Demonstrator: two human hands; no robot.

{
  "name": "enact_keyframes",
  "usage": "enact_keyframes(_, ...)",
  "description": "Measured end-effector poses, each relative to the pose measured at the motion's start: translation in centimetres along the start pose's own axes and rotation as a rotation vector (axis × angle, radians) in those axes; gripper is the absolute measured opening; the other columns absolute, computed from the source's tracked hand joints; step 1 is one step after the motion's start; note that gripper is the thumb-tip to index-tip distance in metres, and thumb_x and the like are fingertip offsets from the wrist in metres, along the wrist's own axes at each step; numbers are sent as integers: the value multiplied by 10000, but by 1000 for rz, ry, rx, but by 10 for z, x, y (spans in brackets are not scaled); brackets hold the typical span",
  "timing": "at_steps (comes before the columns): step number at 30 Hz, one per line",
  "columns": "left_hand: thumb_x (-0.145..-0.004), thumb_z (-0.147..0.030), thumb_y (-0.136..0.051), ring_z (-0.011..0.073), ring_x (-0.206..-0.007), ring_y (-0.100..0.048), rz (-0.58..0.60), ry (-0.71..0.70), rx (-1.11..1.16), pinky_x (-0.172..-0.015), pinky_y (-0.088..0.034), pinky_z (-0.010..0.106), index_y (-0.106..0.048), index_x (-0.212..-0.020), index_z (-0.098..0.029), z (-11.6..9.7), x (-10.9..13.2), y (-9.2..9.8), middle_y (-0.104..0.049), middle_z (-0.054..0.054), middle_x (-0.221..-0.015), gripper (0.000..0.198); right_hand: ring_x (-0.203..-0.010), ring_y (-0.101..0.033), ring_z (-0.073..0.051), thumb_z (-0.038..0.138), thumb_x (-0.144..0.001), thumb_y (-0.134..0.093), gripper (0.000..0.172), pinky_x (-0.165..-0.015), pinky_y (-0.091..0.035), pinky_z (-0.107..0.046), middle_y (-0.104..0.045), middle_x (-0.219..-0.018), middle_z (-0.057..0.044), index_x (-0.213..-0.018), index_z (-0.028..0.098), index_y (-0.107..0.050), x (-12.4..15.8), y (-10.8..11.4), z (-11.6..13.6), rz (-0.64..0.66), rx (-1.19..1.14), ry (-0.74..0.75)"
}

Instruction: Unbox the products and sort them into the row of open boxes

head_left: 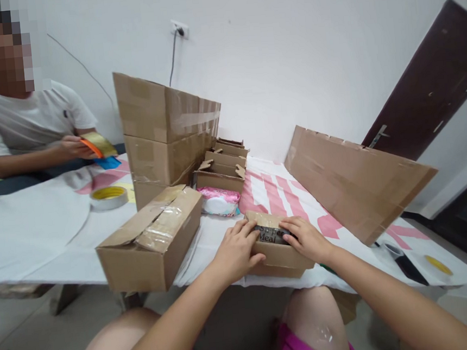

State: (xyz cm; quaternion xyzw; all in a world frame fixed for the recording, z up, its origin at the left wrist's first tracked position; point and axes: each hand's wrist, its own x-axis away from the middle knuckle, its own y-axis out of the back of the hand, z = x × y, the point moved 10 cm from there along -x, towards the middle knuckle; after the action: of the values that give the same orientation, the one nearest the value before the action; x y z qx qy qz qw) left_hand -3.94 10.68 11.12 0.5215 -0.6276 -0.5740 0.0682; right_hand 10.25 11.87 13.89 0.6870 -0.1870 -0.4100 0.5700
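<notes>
A small cardboard carton (285, 260) stands at the table's front edge, its top uncovered. In its mouth lies a dark pack (272, 235) with lettering that reads "Super Meal". My left hand (238, 251) curls over the left end of the pack, the thumb against the carton's front wall. Over the right end, the fingers and thumb of my right hand (308, 240) close on the pack. The hands cover both ends of it. Left of the carton sits a longer taped cardboard box (153, 242), and a pink and white soft packet (219, 200) lies behind.
Taped boxes (146, 112) are stacked behind, beside a row of uncovered cartons (220, 168). A cardboard sheet (356, 180) leans at right, near a black tape roll (394, 249). A white tape roll (108, 197) lies left. Another person (29, 127) holds a tape dispenser (99, 145).
</notes>
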Motion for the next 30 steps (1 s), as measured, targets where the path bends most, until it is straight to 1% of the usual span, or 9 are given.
enact_keyframes(6, -728, -314, -740, 354, -1301, -391, 21, 28, 8, -1036, -389, 548, -625, -1153, -185, 0, -1, -3, -500, 131, -1393, 458, -1164, -545, -258, 243, -894, -539, 355, -1003, -458, -448, -602, -1256, -133, -1237, 168, -591, -13, -11, -6, 69, -6, -28)
enact_keyframes(10, -717, -300, -752, 351, -1293, -388, -15, 13, 16, -1030, -399, 542, -646, -1115, -197, -2, -1, -1, -453, 139, -1411, 425, -1173, -540, -260, 221, -817, -633, 453, -1002, -450, -449, -588, -1275, -127, -1264, 192, -564, -19, -13, -9, 75, -32, -36)
enact_keyframes(13, -711, -290, -761, 359, -1300, -365, -42, 4, 15, -1017, -397, 554, -673, -1052, -228, -2, 1, 1, -380, 131, -1442, 358, -1076, -586, -209, 144, -812, -596, 357, -948, -478, -371, -643, -1151, -75, -1162, 212, -604, -24, -3, -14, -16, -36, -49)
enact_keyframes(16, -716, -272, -759, 383, -1336, -295, -96, 1, -24, -1009, -382, 565, -685, -981, -242, -9, 4, 6, -318, 117, -1477, 277, -963, -610, -198, 155, -864, -520, 246, -860, -499, -347, -653, -1041, -67, -1088, 207, -607, -28, 12, -33, -144, -4, -136)
enact_keyframes(20, -848, -168, -583, 297, -1197, -452, -225, -26, -185, -967, -405, 483, -637, -1083, -214, -39, 18, 1, -519, 135, -1302, 246, -1086, -525, -305, 211, -893, -476, 260, -936, -408, -497, -600, -1123, -157, -1124, 161, -583, -31, 25, -62, -249, 68, -254)
enact_keyframes(23, -898, -158, -488, 249, -1035, -539, -272, -109, -308, -939, -395, 441, -605, -1146, -169, -73, 30, -23, -632, 111, -1071, 275, -1050, -545, -291, 215, -885, -484, 211, -919, -414, -460, -628, -1080, -145, -1026, 167, -634, -35, 10, -69, -154, 69, -243)
enact_keyframes(26, -890, -188, -505, 234, -952, -553, -255, -259, -323, -894, -400, 407, -647, -973, -139, -99, 39, -46, -637, 106, -1008, 171, -839, -624, -199, 263, -869, -550, 153, -746, -474, -307, -691, -914, -53, -960, 204, -658, -36, -20, -64, 35, 26, -176)
enact_keyframes(28, -883, -208, -515, 225, -908, -548, -211, -334, -277, -823, -415, 384, -636, -898, -141, -107, 41, -51, -625, 114, -1028, 139, -762, -635, -174, 305, -865, -579, 172, -670, -468, -269, -704, -877, -29, -988, 209, -650, -33, -32, -61, 108, 11, -154)
enact_keyframes(30, -882, -215, -502, 220, -890, -542, -187, -375, -195, -765, -413, 360, -620, -905, -158, -108, 40, -44, -619, 108, -1015, 133, -823, -639, -191, 321, -856, -602, 240, -707, -477, -290, -701, -948, -53, -1060, 197, -627, -31, -34, -57, 118, 13, -142)
